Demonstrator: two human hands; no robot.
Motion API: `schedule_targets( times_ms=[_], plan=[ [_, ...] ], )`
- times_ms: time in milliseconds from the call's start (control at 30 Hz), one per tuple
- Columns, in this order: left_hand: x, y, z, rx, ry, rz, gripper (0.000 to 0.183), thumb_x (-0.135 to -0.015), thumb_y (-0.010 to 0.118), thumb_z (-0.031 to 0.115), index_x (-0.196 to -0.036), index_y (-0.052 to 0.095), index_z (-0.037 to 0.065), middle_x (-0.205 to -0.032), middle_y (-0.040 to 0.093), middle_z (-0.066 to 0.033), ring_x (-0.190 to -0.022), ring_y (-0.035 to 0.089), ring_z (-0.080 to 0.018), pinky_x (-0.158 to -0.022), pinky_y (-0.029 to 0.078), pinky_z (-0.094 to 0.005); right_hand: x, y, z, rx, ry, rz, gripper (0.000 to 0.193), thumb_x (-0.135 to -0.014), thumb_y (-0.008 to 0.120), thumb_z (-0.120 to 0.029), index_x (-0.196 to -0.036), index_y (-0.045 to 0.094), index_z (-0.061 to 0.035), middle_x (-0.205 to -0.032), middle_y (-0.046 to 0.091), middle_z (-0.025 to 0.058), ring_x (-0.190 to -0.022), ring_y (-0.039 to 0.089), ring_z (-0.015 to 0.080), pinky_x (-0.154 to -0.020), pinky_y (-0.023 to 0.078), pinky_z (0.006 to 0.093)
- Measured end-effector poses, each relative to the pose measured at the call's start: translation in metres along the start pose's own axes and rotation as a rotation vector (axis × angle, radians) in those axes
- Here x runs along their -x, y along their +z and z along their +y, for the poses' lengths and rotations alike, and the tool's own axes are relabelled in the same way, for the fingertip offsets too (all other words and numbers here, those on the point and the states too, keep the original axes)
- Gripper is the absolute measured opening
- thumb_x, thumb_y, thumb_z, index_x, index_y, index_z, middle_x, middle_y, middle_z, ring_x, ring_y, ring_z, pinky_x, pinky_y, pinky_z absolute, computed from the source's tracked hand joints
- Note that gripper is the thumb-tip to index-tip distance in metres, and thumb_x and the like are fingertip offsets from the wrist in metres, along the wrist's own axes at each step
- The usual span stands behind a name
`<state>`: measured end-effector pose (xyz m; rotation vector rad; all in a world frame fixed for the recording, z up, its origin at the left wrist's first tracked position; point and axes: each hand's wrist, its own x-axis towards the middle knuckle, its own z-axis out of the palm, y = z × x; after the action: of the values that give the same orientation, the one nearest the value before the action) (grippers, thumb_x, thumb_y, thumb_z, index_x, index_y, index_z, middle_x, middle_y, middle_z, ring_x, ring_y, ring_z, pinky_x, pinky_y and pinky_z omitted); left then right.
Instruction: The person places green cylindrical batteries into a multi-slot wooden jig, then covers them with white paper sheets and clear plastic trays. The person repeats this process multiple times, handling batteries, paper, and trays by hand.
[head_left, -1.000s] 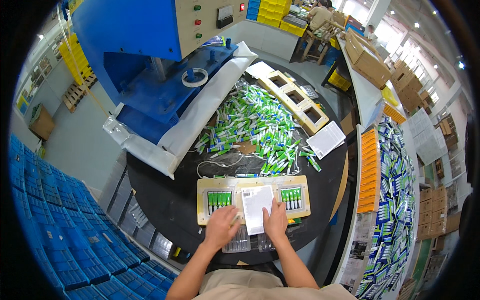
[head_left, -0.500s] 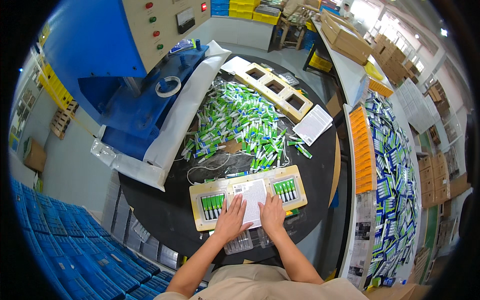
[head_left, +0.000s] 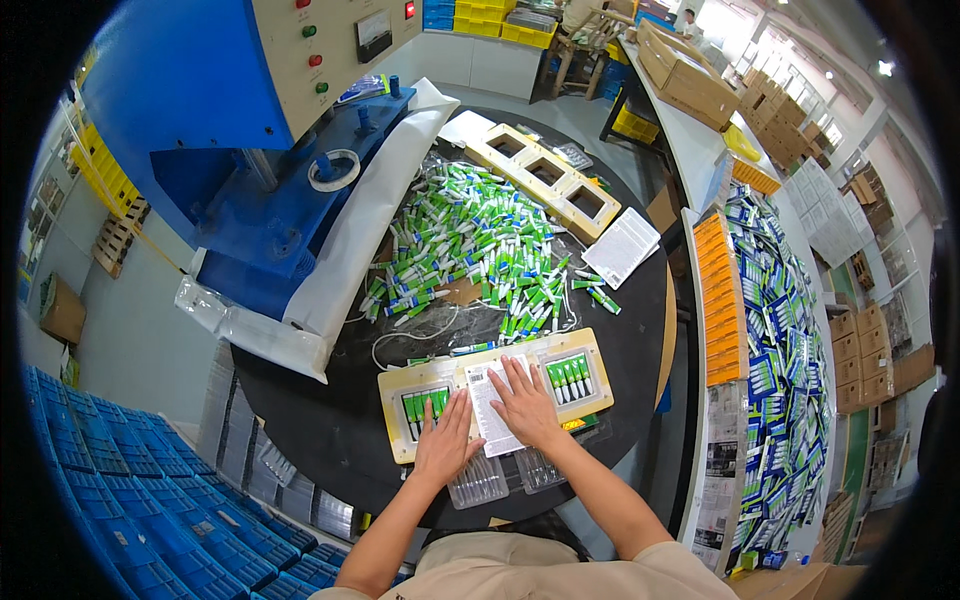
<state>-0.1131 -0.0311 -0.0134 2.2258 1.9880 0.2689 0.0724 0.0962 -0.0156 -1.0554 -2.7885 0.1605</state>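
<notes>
A cream tray-like frame [head_left: 597,345] lies across the near part of the round black table, with a white printed card [head_left: 497,440] over its middle window. Small green tubes with white ends [head_left: 570,378] fill the right window, and more green tubes [head_left: 412,410] show in the left one. My left hand [head_left: 447,437] rests with fingers stretched at the card's left edge, partly over the left window. Flat on the card's upper right lies my right hand [head_left: 524,405], fingers spread. Clear plastic blister shells [head_left: 478,487] stick out under the frame's near edge.
Behind the frame is a heap of green, white and blue tubes [head_left: 470,240]. An unfilled cream frame [head_left: 545,172] and more white cards [head_left: 622,248] lie farther back. A blue press [head_left: 200,90] stands left, blue crates [head_left: 150,490] at lower left, packed blisters [head_left: 785,350] on the right.
My right hand has moved left and up, from the card's right edge onto its face. My left hand has slid slightly left and down.
</notes>
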Motion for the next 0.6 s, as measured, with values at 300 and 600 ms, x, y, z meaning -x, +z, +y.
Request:
schedule_targets(
  times_ms=[300, 600],
  plan=[
    [-0.006, 0.014, -0.01, 0.086, 0.038, -0.077, 0.088, -0.087, 0.072, 0.044, -0.154, 0.036, -0.001, -0.164, 0.034, -0.0176, -0.154, 0.029, -0.032, -0.123, 0.014, -0.0618, -0.004, -0.002, -0.006, -0.106, -0.001, 0.002, 0.063, -0.098, 0.054, -0.043, -0.151, 0.048, -0.0085, -0.162, 0.036, 0.0159, -0.153, 0.028, 0.0359, -0.121, 0.026, 0.0587],
    [-0.035, -0.008, 0.015, -0.235, 0.239, 0.152, 0.057, -0.105, 0.05, 0.04, -0.135, 0.055, -0.008, -0.128, 0.062, -0.0272, -0.124, 0.056, -0.0431, -0.098, 0.05, -0.0499, 0.273, -0.216, -0.001, -0.232, 0.511, 0.265, 0.035, -0.1, 0.059, -0.025, -0.128, 0.06, -0.0044, -0.134, 0.061, 0.0136, -0.119, 0.062, 0.0287, -0.096, 0.051, 0.0403]
  ],
)
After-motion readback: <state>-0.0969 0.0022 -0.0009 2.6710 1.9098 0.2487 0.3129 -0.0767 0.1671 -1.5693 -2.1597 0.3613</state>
